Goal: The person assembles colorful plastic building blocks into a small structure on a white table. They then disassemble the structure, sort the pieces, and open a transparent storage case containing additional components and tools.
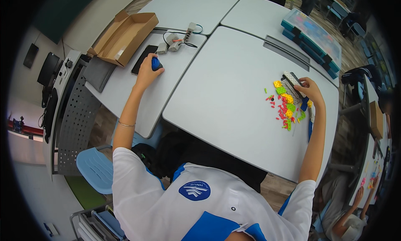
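Observation:
My left hand is closed around a small rounded blue-and-black object above the left table, just beside a black phone. Its exact kind is hard to make out. At the right, my right hand has its fingers on a long white-and-black building piece with holes. Near that hand lies a pile of small plastic building parts: yellow plates, green plates and pink connector pins. Dark blue parts are partly hidden by my right hand.
An open cardboard box and a grey pouch lie at the far left. White plugs with cables sit beyond the phone. Teal storage cases with clear lids stand at the back right. A blue chair is at my left.

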Demonstrator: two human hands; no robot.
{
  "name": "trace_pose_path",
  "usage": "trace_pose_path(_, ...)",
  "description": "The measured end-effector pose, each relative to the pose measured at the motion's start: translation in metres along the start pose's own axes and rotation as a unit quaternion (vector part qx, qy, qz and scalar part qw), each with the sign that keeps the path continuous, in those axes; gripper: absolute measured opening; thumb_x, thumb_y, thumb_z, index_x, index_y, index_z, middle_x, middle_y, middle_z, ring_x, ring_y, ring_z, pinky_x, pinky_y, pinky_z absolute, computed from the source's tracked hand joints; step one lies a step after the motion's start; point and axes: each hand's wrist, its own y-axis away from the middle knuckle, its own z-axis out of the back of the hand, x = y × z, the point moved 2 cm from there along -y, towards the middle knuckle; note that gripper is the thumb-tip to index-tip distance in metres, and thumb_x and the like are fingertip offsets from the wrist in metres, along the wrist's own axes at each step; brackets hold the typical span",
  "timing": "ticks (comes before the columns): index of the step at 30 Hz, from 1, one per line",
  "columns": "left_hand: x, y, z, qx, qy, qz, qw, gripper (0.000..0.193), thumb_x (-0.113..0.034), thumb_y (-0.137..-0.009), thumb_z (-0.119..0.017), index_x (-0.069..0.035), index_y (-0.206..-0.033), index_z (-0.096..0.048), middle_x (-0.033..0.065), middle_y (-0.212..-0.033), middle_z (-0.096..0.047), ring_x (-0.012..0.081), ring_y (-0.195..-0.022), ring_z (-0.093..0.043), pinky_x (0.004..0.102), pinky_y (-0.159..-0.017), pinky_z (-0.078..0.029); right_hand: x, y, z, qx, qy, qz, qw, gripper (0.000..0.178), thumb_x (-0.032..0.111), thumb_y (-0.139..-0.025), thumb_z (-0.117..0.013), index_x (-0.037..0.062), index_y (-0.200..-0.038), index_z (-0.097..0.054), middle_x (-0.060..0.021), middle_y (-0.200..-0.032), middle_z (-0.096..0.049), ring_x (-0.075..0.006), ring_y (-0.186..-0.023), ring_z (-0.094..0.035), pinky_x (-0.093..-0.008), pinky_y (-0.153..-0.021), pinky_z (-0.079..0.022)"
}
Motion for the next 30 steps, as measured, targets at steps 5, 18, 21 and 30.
trace_pose_path(5,0.015,-0.020,-0.010,-0.036,-0.013,0.014,0.999,0.063,-0.021,-0.076,-0.087,-0.010,-0.127,-0.051,0.0181,-0.118,-0.061,0.0373,-0.110,-0.061,0.0449,-0.095,-0.049,-0.005,0.006,-0.008,-0.037,-0.014,0.040,0.998,0.055,0.042,-0.085,-0.078,0.0019,-0.123,-0.069,-0.0173,-0.105,-0.067,-0.0247,-0.096,-0.066,-0.0353,-0.083,-0.054)
trace_pose_path(18,0.027,-0.067,-0.036,-0.032,-0.036,-0.019,0.999,0.062,-0.024,-0.084,-0.081,-0.005,-0.133,-0.048,0.0231,-0.124,-0.055,0.0419,-0.116,-0.055,0.0452,-0.100,-0.045,-0.009,0.011,-0.016,-0.084,0.006,0.060,0.995,0.049,0.042,-0.089,-0.072,0.0043,-0.120,-0.070,-0.0199,-0.109,-0.065,-0.0293,-0.103,-0.063,-0.0385,-0.091,-0.051)
trace_pose_path(21,0.027,-0.083,-0.042,-0.041,-0.049,-0.022,0.998,0.063,-0.021,-0.082,-0.082,-0.005,-0.132,-0.048,0.0237,-0.123,-0.054,0.0430,-0.117,-0.053,0.0476,-0.100,-0.044,-0.008,0.012,-0.017,-0.085,0.000,0.064,0.994,0.047,0.041,-0.090,-0.071,0.0041,-0.121,-0.070,-0.0199,-0.109,-0.066,-0.0294,-0.103,-0.063,-0.0383,-0.091,-0.052)
trace_pose_path(30,0.049,-0.101,-0.045,-0.084,-0.076,-0.051,0.992,0.091,-0.028,-0.075,-0.087,-0.001,-0.148,-0.039,0.0259,-0.136,-0.055,0.0418,-0.124,-0.051,0.0472,-0.109,-0.039,-0.005,0.016,-0.003,-0.033,-0.061,0.042,0.997,0.044,0.035,-0.095,-0.068,0.0022,-0.124,-0.068,-0.0168,-0.113,-0.070,-0.0246,-0.103,-0.067,-0.0346,-0.088,-0.054)
